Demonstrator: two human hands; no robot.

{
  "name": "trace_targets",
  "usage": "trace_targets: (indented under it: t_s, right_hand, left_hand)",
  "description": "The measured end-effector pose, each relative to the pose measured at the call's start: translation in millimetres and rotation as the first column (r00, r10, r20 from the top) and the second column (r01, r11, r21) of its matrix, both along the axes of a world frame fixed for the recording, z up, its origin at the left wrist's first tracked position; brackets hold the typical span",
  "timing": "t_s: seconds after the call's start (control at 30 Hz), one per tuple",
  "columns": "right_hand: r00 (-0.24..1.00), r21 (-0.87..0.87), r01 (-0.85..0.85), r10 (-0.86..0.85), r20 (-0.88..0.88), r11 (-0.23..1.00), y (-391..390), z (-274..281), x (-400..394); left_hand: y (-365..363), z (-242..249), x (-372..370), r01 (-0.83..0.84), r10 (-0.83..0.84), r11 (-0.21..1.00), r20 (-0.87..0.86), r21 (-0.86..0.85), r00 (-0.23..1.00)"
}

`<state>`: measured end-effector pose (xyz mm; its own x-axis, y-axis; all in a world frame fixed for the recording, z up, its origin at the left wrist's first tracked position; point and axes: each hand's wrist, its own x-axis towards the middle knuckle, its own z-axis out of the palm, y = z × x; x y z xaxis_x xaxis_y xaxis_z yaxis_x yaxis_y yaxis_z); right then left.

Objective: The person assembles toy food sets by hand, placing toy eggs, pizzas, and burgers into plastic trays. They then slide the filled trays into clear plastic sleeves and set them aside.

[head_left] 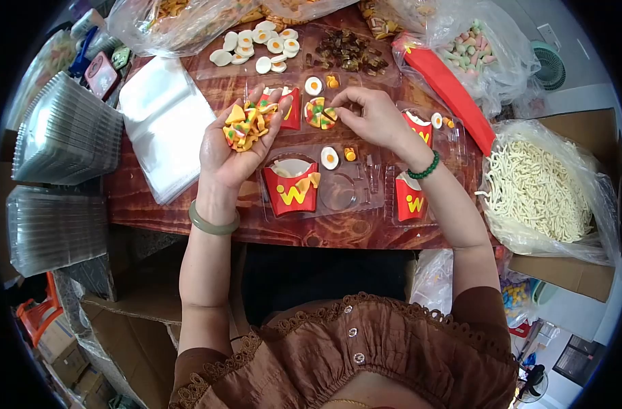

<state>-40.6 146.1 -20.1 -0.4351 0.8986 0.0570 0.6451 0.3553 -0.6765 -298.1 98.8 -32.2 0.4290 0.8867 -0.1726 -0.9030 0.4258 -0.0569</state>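
My left hand [224, 162] is palm up and cupped around a heap of small toy pizza slices [246, 129]. The fingers of my right hand [376, 121] are pinched together at a toy pizza slice [329, 114], beside other slices that form a round in the upper clear plastic tray. That tray also bears a toy fried egg [314, 85], a small orange piece [332, 81] and a red fries box, partly behind my left fingers. Nearer me, another clear tray [365, 198] holds a red fries box [290, 187], an egg and an orange piece; its round hollow is bare.
More trays with red boxes [411, 198] lie at right, partly under my right forearm. Toy eggs [263, 44] and brown pieces [348, 52] lie at the back. Plastic bags [164, 129] and stacked clear trays [66, 129] are left. A bag of cream strips [539, 187] stands right.
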Motion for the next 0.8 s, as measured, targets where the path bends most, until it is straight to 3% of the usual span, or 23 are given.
trace_targets:
  t_s: [0.03,0.27,0.33,0.43,0.47,0.6,0.67,0.7,0.77,0.8]
  right_hand:
    - [0.991,0.183,-0.119,0.106,0.079,0.976,0.7,-2.1,0.2]
    - [0.967,0.301,-0.226,0.177,0.181,0.927,-1.4,2.9,0.0]
    - [0.966,0.179,-0.257,0.251,0.055,0.950,-22.1,26.4,-9.9]
    - [0.866,0.060,-0.498,0.499,-0.005,0.865,-42.6,28.1,-21.7]
    - [0.857,-0.022,-0.516,0.516,0.013,0.857,-46.6,31.2,-24.1]
    - [0.853,-0.090,-0.520,0.521,-0.016,0.849,-48.6,23.9,-20.7]
    - [0.872,-0.095,-0.472,0.449,-0.196,0.876,-48.2,27.2,-15.3]
    - [0.872,-0.092,-0.473,0.451,-0.193,0.876,-46.8,31.7,-12.8]
    - [0.943,-0.291,-0.197,0.100,-0.316,0.936,-43.5,43.4,-8.7]
    - [0.902,-0.396,-0.150,-0.039,-0.431,0.906,-38.1,41.0,-6.2]
  left_hand:
    - [1.1,-1.4,-0.4,-0.011,0.010,1.000,-0.015,-0.023,1.000]
    - [5.1,-7.5,-0.1,-0.046,0.042,0.995,-0.044,-0.093,0.998]
    - [6.3,-11.9,-4.1,-0.033,0.031,0.997,-0.029,-0.073,0.999]
    - [4.4,-12.5,-4.5,-0.014,0.013,0.999,-0.015,-0.052,1.000]
    - [4.6,-11.7,-3.8,-0.019,0.018,0.999,-0.012,-0.049,1.000]
    - [4.3,-13.8,-6.0,-0.017,0.016,0.999,-0.033,-0.041,0.999]
    - [4.2,-13.1,-6.3,-0.001,0.001,0.999,-0.012,-0.032,1.000]
    - [4.3,-12.7,-6.4,-0.003,0.002,1.000,-0.010,-0.028,1.000]
    - [4.0,-12.1,-5.7,-0.030,0.027,0.998,-0.061,-0.048,0.998]
    - [4.0,-11.7,-5.4,-0.029,0.026,0.999,-0.058,-0.043,0.998]
